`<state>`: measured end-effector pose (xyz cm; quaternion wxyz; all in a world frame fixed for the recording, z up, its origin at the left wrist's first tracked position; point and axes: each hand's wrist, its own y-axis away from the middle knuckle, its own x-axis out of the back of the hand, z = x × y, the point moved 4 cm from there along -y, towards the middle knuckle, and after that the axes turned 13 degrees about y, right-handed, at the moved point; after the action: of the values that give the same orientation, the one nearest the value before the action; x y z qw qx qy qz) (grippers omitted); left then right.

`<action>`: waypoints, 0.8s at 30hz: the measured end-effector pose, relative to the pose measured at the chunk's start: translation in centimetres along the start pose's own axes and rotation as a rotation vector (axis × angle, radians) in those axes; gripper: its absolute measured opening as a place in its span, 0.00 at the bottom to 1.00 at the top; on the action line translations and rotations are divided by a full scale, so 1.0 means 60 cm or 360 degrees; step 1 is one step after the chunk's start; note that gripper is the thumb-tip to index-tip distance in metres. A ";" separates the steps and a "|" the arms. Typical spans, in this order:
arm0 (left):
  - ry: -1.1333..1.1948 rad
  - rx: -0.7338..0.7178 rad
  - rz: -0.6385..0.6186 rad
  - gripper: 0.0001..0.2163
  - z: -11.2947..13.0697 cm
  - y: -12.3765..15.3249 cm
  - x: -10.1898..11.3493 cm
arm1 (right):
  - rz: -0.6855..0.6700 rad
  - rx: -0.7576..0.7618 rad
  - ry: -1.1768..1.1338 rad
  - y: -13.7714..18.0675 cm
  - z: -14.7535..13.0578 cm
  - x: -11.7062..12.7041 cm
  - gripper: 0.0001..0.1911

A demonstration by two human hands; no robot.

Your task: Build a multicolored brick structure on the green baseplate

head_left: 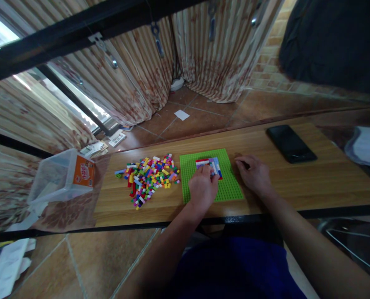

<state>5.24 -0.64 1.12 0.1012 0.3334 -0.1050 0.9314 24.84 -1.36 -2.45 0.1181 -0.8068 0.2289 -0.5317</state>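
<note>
A green studded baseplate (229, 192) lies on the wooden table, with a small patch of red, white, blue and light purple toy bricks (216, 165) built near its middle. My left hand (203, 187) is over the plate, its fingertips pinched together at the patch and covering part of it. Whatever sits between those fingertips is too small or hidden to make out. Just right of the plate, my right hand (254, 175) rests on the table with its fingers curled in; no brick shows in it. Left of the plate spreads a loose pile of many-coloured toy bricks (150, 176).
A black phone (290, 143) lies on the right part of the table (324, 178). At the left end stands a clear plastic box (59, 176) with an orange label. A dark metal bar (79, 39) crosses above the far side, before curtains (203, 54).
</note>
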 end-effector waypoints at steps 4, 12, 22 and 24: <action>0.0039 -0.0070 -0.0065 0.04 -0.002 0.001 0.002 | -0.0003 0.0000 -0.0012 0.000 -0.001 0.000 0.12; 0.0228 -0.0193 -0.0090 0.05 -0.013 -0.003 0.021 | -0.0009 0.0003 0.0016 0.000 0.002 -0.003 0.11; -0.0039 -0.0110 0.0224 0.13 -0.028 -0.046 0.040 | 0.0025 0.0028 0.0017 -0.001 0.004 -0.003 0.12; -0.0126 -0.0095 0.0255 0.19 -0.025 -0.052 0.039 | 0.0035 0.0036 0.0014 -0.001 0.004 -0.003 0.12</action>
<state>3.41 3.00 1.88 0.0321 0.3573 -0.1629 0.9191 25.02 -1.25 -2.68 0.1320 -0.8006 0.2322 -0.5364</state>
